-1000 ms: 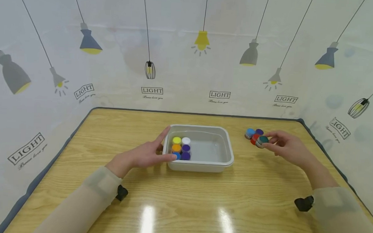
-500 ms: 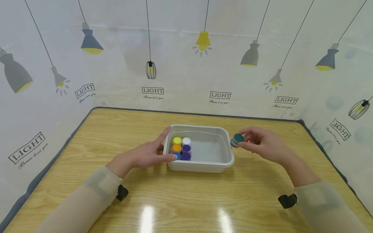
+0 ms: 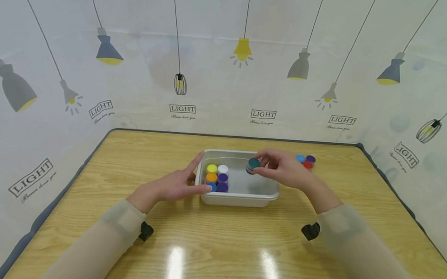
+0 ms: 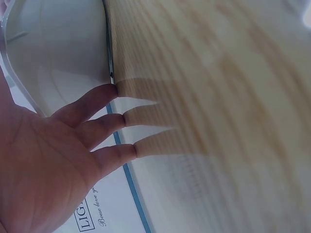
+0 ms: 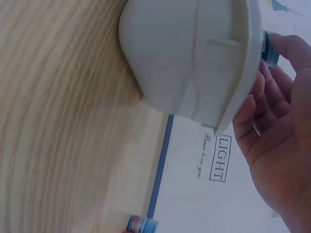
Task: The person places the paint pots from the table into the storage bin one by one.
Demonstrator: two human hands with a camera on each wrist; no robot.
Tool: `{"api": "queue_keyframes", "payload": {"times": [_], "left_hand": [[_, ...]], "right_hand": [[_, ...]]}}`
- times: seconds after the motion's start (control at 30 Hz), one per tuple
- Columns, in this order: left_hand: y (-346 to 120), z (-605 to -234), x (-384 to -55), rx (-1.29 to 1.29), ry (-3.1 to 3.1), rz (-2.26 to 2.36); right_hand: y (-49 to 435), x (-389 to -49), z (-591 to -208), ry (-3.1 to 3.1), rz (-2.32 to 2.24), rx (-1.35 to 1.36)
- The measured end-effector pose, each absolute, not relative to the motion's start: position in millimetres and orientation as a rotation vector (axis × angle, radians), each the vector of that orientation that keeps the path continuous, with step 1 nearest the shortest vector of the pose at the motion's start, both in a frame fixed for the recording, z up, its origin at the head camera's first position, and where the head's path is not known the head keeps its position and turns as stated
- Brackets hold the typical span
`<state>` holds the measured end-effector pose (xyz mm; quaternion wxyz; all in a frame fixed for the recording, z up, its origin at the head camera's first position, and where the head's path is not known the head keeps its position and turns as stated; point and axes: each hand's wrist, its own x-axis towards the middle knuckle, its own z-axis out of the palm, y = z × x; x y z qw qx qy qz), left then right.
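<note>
My right hand (image 3: 284, 168) pinches a small paint pot with a dark teal lid (image 3: 253, 163) between thumb and fingers, above the right half of the white plastic tub (image 3: 239, 201). In the right wrist view the teal-lidded paint pot (image 5: 270, 49) shows just past the tub's rim. My left hand (image 3: 173, 185) rests at the tub's left side, thumb over the near left corner and index finger along the rim. In the left wrist view, several fingers (image 4: 92, 126) stretch out straight, their tips down on the table. Inside the tub's left end stand yellow (image 3: 212, 168), white (image 3: 223, 169), orange (image 3: 211, 177), blue and purple-lidded pots.
Right of the tub, partly behind my right hand, sit a light blue pot (image 3: 300, 158), a purple pot (image 3: 310, 159) and a red pot (image 3: 307, 165). The wooden table (image 3: 218, 247) ends at a lamp-printed backdrop (image 3: 219, 72) behind and on both sides.
My right hand has lifted the teal-lidded paint pot off the group on the right and carried it left, over the tub. The left hand and tub have stayed put.
</note>
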<state>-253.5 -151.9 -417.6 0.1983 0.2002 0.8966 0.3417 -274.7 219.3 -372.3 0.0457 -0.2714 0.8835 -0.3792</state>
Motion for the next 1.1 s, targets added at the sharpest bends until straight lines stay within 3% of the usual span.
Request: {"api": "queue_keyframes", "payload": {"times": [0.57, 1.1], "left_hand": [[-151.2, -419.0, -256.0, 0.556, 2.528, 0.93], [-149.3, -421.3, -255.4, 0.565, 2.543, 0.93]], "right_hand": [[173.5, -305.7, -384.5, 2.69, -1.084, -0.785], [167.5, -306.0, -398.1, 2.734, -0.993, -0.659]]}}
